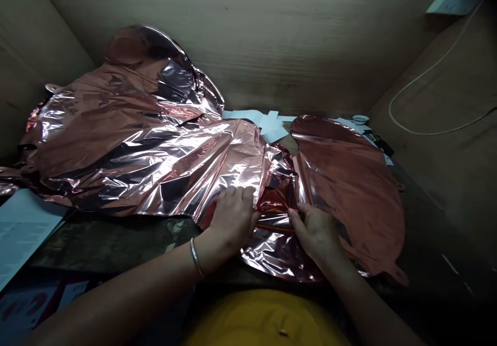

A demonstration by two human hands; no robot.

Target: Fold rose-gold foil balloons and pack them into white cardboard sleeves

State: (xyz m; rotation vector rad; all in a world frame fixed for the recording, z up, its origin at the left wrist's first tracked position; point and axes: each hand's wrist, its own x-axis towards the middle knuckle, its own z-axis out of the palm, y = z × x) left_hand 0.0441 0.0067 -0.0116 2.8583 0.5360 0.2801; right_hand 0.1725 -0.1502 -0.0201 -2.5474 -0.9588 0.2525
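A large, flat rose-gold foil balloon [163, 149] covers much of the table, its shiny surface creased. My left hand [232, 215] lies palm down on its middle, fingers stretched out over the foil, thumb beside a fold. At the right side of that fold, my right hand [316, 229] pinches the foil between thumb and fingers. Between my hands the foil is folded into a small, darker red pocket. The balloon's rounded right part spreads beyond my right hand, with a small tab at its lower corner. A bangle circles my left wrist.
White papers [29, 227] lie at the left edge, and more paper scraps [272, 127] lie behind the balloon. A small round dish [360, 119] stands at the back right. Wooden walls [272, 40] enclose the table. A white cable [411, 79] hangs at the right.
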